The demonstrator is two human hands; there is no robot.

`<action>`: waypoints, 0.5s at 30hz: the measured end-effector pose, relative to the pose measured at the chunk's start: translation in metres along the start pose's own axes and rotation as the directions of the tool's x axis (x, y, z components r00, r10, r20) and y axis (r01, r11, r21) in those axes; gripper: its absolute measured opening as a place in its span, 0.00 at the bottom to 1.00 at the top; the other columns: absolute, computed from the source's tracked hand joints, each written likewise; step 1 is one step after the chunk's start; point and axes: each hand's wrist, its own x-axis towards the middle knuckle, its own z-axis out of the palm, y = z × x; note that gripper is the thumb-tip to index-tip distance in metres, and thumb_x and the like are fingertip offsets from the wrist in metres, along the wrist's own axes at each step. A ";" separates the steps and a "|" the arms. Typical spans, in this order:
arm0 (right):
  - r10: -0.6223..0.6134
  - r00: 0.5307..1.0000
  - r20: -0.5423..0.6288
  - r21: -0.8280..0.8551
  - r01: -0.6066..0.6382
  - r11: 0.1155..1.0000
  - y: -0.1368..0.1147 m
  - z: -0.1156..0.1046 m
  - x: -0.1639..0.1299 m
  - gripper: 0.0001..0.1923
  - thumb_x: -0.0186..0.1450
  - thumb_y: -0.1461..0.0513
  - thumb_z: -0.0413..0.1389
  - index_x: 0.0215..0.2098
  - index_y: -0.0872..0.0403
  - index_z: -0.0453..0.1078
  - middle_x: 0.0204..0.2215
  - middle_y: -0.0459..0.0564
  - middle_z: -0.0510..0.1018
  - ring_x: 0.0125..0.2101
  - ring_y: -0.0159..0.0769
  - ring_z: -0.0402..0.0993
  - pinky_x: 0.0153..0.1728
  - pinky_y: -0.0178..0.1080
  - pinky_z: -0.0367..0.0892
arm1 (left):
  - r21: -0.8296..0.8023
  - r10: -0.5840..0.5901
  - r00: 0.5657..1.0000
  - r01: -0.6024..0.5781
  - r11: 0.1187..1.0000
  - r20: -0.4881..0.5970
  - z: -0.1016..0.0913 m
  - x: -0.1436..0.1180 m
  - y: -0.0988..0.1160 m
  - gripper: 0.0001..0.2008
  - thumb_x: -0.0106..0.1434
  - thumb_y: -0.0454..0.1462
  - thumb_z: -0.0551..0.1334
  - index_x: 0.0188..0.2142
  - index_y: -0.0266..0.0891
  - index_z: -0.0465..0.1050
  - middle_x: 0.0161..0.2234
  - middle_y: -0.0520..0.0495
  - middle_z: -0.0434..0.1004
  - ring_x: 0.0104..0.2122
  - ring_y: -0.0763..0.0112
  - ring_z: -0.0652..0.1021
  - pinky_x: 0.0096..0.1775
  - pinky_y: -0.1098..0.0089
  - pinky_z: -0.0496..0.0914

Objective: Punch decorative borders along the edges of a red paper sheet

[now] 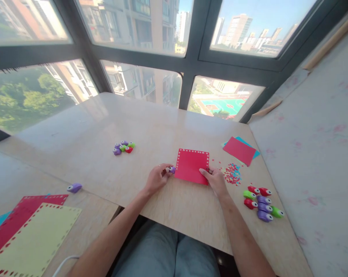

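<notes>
The left hand pinches a small purple punch in its fingers at the left edge of the red card; the right hand pins the card's right lower corner flat with closed fingers. The card lies near the surface's front edge. It looks light, thin and bendable, best held by its edges. Its border is punched with small holes.
</notes>
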 end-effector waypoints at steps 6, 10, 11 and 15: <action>-0.013 1.000 -0.015 -0.043 0.013 0.999 0.003 -0.001 0.001 0.26 0.55 0.48 0.64 0.45 0.57 0.75 0.40 0.55 0.82 0.41 0.48 0.79 0.42 0.46 0.74 | -0.007 -0.050 0.999 0.050 0.999 0.002 0.000 0.000 0.002 0.14 0.60 0.34 0.61 0.46 0.39 0.75 0.26 0.50 0.73 0.26 0.72 0.72 0.30 0.73 0.65; -0.014 0.999 -0.033 -0.063 0.012 0.998 0.002 0.000 0.000 0.28 0.54 0.46 0.64 0.45 0.57 0.75 0.40 0.55 0.82 0.41 0.48 0.79 0.41 0.44 0.74 | -0.019 -0.057 0.998 0.057 0.998 0.003 -0.001 0.000 0.003 0.14 0.60 0.35 0.60 0.46 0.39 0.75 0.27 0.49 0.74 0.27 0.72 0.73 0.30 0.73 0.65; -0.013 0.999 -0.036 -0.066 0.011 0.998 0.001 0.000 0.000 0.28 0.54 0.46 0.63 0.45 0.57 0.75 0.40 0.55 0.82 0.41 0.49 0.79 0.41 0.44 0.74 | -0.021 -0.058 0.998 0.058 0.998 0.004 -0.001 0.000 0.004 0.14 0.60 0.35 0.60 0.46 0.39 0.75 0.27 0.49 0.74 0.27 0.71 0.73 0.30 0.73 0.65; -0.026 0.998 -0.056 -0.079 0.022 0.997 -0.003 0.001 -0.002 0.27 0.55 0.47 0.63 0.44 0.57 0.76 0.40 0.55 0.82 0.40 0.49 0.79 0.39 0.44 0.74 | -0.003 -0.043 0.999 0.043 0.999 0.014 -0.002 -0.001 0.005 0.14 0.61 0.36 0.60 0.46 0.39 0.74 0.27 0.50 0.74 0.26 0.71 0.73 0.30 0.73 0.65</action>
